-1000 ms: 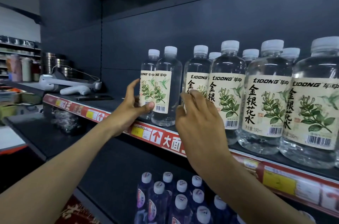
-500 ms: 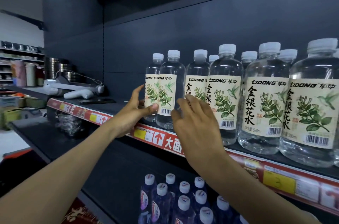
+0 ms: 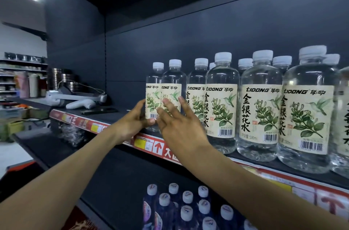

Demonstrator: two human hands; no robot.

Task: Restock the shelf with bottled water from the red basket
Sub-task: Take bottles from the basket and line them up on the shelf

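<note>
The left hand (image 3: 132, 126) wraps the leftmost clear plastic water bottle (image 3: 153, 86), which has a white cap and a cream flower-printed label. The thumb lies across its lower front, just under the barcode, and the fingers go round its left side, out of sight. The right hand (image 3: 181, 129) holds nothing. Its fingers (image 3: 166, 101) are spread and fairly straight in front of the label of the neighbouring bottle (image 3: 174, 80); whether they touch it I cannot tell. Both bottles stand upright at the left end of the row of like bottles (image 3: 260, 109) on the dark shelf with the red price strip (image 3: 83, 123). The red basket is not in view.

The step in hand looks like squaring up this end bottle. To do it well, push low, near the base, so it slides rather than tips. Steady the neighbour with the flat right fingers, turn the label to face out, and bring the bottle level with the front of the row. Further left the shelf top leaves room, and a white handheld device (image 3: 81, 104) lies well apart.
</note>
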